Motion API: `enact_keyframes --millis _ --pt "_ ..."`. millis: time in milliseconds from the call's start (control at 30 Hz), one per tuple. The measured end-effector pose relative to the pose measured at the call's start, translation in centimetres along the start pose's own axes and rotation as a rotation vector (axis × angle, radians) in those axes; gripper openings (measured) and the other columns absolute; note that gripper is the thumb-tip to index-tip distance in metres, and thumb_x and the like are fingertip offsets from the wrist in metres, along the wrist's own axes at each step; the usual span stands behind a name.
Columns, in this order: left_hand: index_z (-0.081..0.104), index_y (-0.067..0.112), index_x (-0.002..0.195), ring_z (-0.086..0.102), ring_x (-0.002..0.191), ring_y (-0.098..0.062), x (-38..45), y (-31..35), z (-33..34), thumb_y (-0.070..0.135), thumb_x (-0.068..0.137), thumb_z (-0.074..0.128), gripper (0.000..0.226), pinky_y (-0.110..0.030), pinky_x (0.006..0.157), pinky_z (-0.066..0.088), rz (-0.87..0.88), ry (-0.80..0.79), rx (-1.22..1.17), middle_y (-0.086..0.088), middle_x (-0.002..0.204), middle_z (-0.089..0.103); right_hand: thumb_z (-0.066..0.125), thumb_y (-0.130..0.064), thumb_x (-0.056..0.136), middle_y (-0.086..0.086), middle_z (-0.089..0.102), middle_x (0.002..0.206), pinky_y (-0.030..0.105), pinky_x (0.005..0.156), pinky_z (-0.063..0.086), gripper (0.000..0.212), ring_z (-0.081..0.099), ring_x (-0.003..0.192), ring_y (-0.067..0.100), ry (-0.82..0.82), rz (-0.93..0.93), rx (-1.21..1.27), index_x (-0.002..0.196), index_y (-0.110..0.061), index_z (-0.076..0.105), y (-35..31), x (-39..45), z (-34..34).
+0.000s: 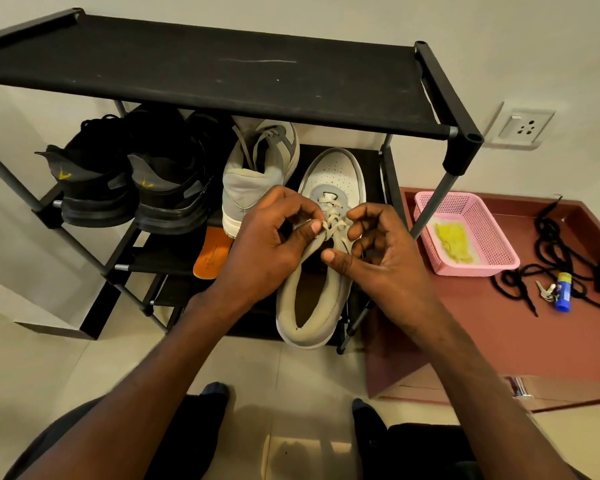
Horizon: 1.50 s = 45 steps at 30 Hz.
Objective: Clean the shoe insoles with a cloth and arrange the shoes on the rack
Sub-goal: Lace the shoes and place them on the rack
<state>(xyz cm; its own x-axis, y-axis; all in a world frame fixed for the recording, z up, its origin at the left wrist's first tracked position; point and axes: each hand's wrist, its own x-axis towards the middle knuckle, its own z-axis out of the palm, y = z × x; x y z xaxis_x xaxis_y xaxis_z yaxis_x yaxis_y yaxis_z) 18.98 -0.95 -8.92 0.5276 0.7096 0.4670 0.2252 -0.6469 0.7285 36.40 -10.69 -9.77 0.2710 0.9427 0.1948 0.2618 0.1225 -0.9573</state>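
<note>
A grey and white sneaker (326, 188) is held in front of the black shoe rack (222, 71), toe pointing away from me. My left hand (271, 247) pinches its laces and tongue from the left. My right hand (378, 258) pinches the laces (335, 221) from the right, thumb over the shoe's opening. The matching grey sneaker (257, 168) stands on the rack's second shelf, heel toward me. A pair of black shoes (129, 178) sits to its left. An orange insole (210, 254) lies on the shelf below. A yellow cloth (454, 242) lies in a pink basket (478, 216).
To the right of the rack stands a low maroon table (499, 327) bearing the pink basket, loose black laces (561, 251), keys (546, 291) and a small blue and yellow tube (563, 291). A wall socket (523, 128) is on the wall behind. My feet are on the tiled floor below.
</note>
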Motion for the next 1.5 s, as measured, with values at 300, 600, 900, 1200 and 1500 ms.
enact_keyframes --millis 300,600,900,1200,1500 --pt "0.064 0.007 0.108 0.061 0.101 -0.016 -0.1 0.6 -0.6 0.008 0.103 0.057 0.009 -0.018 0.087 0.048 -0.037 0.021 -0.119 -0.004 0.105 0.062 0.087 -0.024 0.082 0.000 0.061 0.107 0.026 0.071 0.057 0.049 0.062 0.081 0.013 0.024 -0.014 0.009 0.123 -0.028 0.059 -0.1 0.2 0.3" --pt "0.069 0.011 0.105 0.060 0.100 -0.008 -0.2 0.4 -0.8 0.009 0.099 0.062 0.009 -0.009 0.084 0.043 -0.064 0.022 0.000 -0.001 0.104 0.062 0.089 -0.024 0.081 0.000 0.061 0.106 0.029 0.072 0.059 0.051 0.062 0.081 0.019 0.004 -0.021 -0.020 0.123 -0.028 0.059 0.0 0.0 0.3" --pt "0.062 0.012 0.116 0.063 0.104 -0.010 -1.5 0.6 -2.2 0.039 0.092 0.063 0.035 -0.015 0.085 0.052 -0.142 -0.097 -0.156 0.003 0.108 0.064 0.086 -0.035 0.079 0.001 0.064 0.107 0.028 0.073 0.061 0.048 0.064 0.086 0.017 0.075 0.007 0.027 0.119 -0.025 0.061 -0.6 0.2 0.4" --pt "0.064 0.015 0.116 0.063 0.102 -0.020 -2.0 0.3 -1.8 0.039 0.094 0.066 0.032 -0.021 0.085 0.053 -0.138 -0.016 -0.150 -0.001 0.103 0.066 0.075 -0.025 0.093 -0.002 0.071 0.107 0.022 0.074 0.059 0.020 0.068 0.093 0.016 0.066 0.009 0.004 0.112 -0.021 0.071 -1.1 0.1 -0.3" --pt "0.067 0.017 0.112 0.064 0.099 -0.022 -2.1 0.5 -1.5 0.040 0.093 0.067 0.030 -0.023 0.082 0.055 -0.120 0.021 -0.119 -0.002 0.101 0.066 0.066 -0.024 0.099 -0.006 0.072 0.083 0.026 0.072 0.056 0.012 0.063 0.076 0.006 0.098 0.015 -0.041 0.092 -0.023 0.075 -2.1 -0.2 -0.9"
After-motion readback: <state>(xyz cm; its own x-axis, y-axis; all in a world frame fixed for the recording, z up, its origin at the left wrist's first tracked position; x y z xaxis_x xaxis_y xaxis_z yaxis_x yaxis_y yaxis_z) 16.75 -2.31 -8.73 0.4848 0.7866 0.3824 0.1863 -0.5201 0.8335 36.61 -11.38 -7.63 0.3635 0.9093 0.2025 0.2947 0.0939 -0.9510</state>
